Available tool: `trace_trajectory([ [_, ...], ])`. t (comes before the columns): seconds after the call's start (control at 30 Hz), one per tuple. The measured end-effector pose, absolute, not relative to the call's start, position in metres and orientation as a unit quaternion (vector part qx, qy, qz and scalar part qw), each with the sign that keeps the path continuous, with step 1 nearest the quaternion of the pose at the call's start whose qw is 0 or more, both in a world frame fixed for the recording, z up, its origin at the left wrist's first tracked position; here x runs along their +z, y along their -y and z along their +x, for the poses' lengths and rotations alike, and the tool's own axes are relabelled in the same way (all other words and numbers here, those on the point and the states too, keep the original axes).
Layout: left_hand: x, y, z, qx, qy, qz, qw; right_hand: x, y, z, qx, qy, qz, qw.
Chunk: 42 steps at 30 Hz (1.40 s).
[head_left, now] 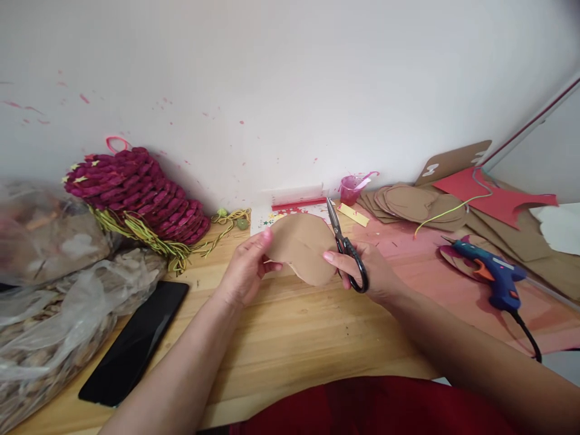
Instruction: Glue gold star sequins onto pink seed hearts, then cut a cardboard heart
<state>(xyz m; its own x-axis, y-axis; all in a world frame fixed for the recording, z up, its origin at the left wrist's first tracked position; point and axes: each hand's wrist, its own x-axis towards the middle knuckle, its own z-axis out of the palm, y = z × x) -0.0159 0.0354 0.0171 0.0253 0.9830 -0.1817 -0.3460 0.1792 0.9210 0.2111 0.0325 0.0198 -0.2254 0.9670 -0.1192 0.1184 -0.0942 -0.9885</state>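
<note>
A rounded brown cardboard cut-out is held above the wooden table between both hands. My left hand pinches its left edge, thumb on top and fingers beneath. My right hand grips black-handled scissors, blades shut and pointing up and away, while its fingertips also touch the cut-out's right edge.
A blue glue gun lies at the right on pink paper. Stacked brown cut-outs and red card sit behind it. A pink cup stands by the wall. A magenta woven piece, plastic bags and a black phone lie left.
</note>
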Motion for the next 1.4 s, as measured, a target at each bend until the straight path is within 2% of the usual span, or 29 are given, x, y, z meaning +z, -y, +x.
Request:
trace_trajectory([
  [0.13, 0.018, -0.033, -0.014, 0.508, -0.464, 0.375, 0.622, 0.019, -0.030, 0.210, 0.573, 0.564, -0.487, 0.343],
  [0.3, 0.024, -0.040, -0.022, 0.622, -0.449, 0.303, 0.565, 0.009, -0.027, 0.218, 0.585, 0.617, -0.435, 0.295],
  [0.37, 0.026, -0.044, -0.025, 0.656, -0.444, 0.270, 0.548, 0.003, -0.028, 0.222, 0.586, 0.652, -0.412, 0.248],
  [0.47, 0.027, -0.048, -0.029, 0.683, -0.433, 0.238, 0.537, 0.000, -0.028, 0.223, 0.579, 0.695, -0.390, 0.171],
  [0.57, 0.027, -0.047, -0.028, 0.683, -0.428, 0.233, 0.545, 0.008, -0.026, 0.218, 0.561, 0.716, -0.391, 0.141],
  [0.87, 0.030, -0.039, -0.019, 0.634, -0.431, 0.267, 0.584, 0.036, -0.018, 0.196, 0.518, 0.737, -0.417, 0.122],
  [1.4, 0.030, -0.044, -0.024, 0.626, -0.445, 0.282, 0.575, 0.029, -0.031, 0.189, 0.540, 0.745, -0.372, 0.123],
])
